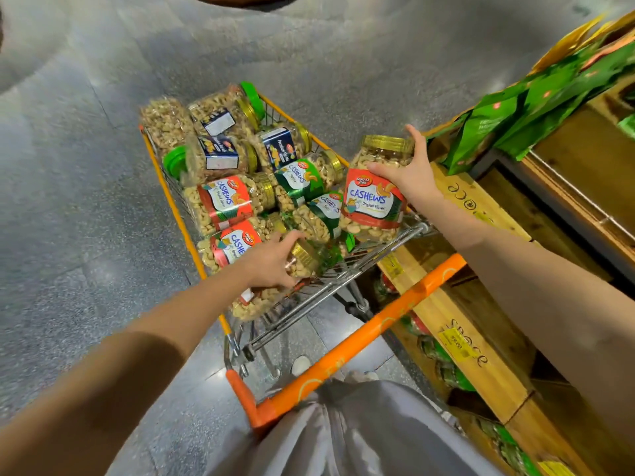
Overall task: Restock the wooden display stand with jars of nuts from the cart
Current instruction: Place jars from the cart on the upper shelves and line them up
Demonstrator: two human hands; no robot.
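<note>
Head view: right hand [412,173] grips red-label cashew jar [374,201], fingers [411,134] wrapped round its upper part just under the gold lid. The jar is upright, in the air over the cart's right rim, between the cart [176,209] and the wooden display stand [505,379]. Not on the stand, not resting in the cart.

Left hand [271,262] is down in the cart at the handle end, fingers curled round the lid end of a gold-lid jar [305,255] lying on its side. That jar is still among the others, touching its neighbours.

Cart load, all on their sides:
- red-label jars [226,201] along the left rim, near half
- green-label jars [302,176] along the right rim, middle
- blue-label jars [220,151] in the far half
- green-lid jars [252,97] at the far end; one more green lid shows at the left rim

Orange handle [360,338] sits against the person's grey garment [360,434]. The stand runs along the cart's right side, very close; whether they touch I cannot tell. Green bags [515,108] lie on the stand's upper level, a yellow price tag [455,343] is on a lower plank, and packs sit in the gaps below it, too blurred to identify. Grey floor [86,201] lies left of the cart.
</note>
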